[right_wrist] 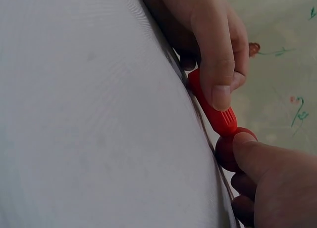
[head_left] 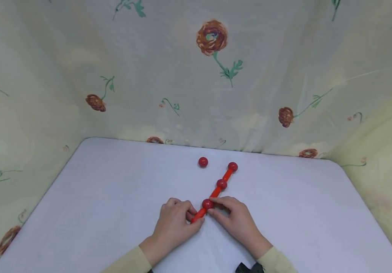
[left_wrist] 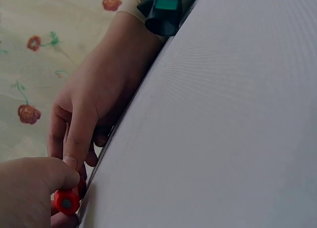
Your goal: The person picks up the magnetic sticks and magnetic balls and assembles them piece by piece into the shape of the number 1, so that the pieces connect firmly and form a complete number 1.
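Observation:
A chain of red rods and red balls lies slanting over the middle of the white table. My left hand (head_left: 174,224) pinches the nearest red rod (head_left: 199,214) between thumb and fingers. With thumb and fingertips, my right hand (head_left: 237,220) holds the red ball (head_left: 207,204) joined to that rod's far end. Beyond it, another rod (head_left: 215,192) leads to a middle ball (head_left: 221,184), then a further rod (head_left: 227,174) to the end ball (head_left: 232,167). The left wrist view shows the near rod's tip (left_wrist: 66,202) with a grey centre; its ribbed side (right_wrist: 228,120) appears in the right wrist view.
One loose red ball (head_left: 203,162) rests left of the chain's far end. The white tabletop (head_left: 114,182) has rounded back corners, with a flower-patterned cloth (head_left: 141,68) hanging behind and beside it. A black device (head_left: 249,268) shows near the right wrist.

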Tool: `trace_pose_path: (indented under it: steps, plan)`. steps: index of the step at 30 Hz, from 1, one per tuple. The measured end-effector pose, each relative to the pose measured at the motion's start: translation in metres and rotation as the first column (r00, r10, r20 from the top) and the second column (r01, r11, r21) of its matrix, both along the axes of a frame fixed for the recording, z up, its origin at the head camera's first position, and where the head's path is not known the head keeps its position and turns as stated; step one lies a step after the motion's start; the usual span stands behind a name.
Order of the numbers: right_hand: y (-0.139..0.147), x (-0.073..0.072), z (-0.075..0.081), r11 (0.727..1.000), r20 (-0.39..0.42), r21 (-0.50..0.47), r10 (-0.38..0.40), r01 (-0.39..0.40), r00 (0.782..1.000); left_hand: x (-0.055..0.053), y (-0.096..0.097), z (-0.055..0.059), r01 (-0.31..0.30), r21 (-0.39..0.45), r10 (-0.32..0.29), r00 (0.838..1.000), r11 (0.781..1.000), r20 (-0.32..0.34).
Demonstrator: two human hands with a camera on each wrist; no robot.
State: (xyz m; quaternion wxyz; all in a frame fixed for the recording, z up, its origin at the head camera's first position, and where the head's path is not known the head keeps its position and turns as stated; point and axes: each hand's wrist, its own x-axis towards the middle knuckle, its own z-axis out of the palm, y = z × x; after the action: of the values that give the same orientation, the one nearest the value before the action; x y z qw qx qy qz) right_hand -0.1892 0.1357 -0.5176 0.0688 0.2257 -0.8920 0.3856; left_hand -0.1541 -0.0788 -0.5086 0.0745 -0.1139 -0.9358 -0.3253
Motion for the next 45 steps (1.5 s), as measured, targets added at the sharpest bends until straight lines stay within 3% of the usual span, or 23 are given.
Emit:
trace_pose_path:
  steps: [15, 19, 23, 29, 36, 45]
  plan:
    - [0.002, -0.003, 0.005, 1.000, 0.005, 0.024, -0.017, 0.017, 1.000, -0.003, 0.005, -0.001, -0.001, 0.010, 0.002, 0.999, 1.000, -0.033]
    - [0.002, -0.002, 0.004, 1.000, 0.033, 0.004, -0.018, 0.018, 0.999, -0.004, 0.001, 0.000, 0.007, 0.007, -0.007, 1.000, 1.000, 0.020]
    - [-0.001, -0.002, 0.003, 1.000, 0.047, -0.001, -0.008, 0.008, 0.999, -0.011, -0.011, 0.008, -0.005, 0.032, 0.001, 0.993, 0.999, 0.119]
    - [-0.003, -0.001, 0.002, 1.000, 0.055, 0.016, -0.008, 0.007, 0.998, -0.038, -0.030, 0.019, -0.050, 0.074, 0.038, 0.989, 0.996, 0.145]
    - [-0.001, -0.001, 0.002, 1.000, 0.053, 0.026, 0.000, -0.001, 0.999, -0.082, -0.036, 0.019, -0.072, 0.152, 0.039, 0.978, 0.986, 0.207]
    - [0.002, -0.001, 0.002, 1.000, 0.027, 0.018, 0.003, -0.004, 1.000, -0.130, -0.024, 0.025, -0.033, 0.095, 0.008, 0.966, 0.995, 0.259]
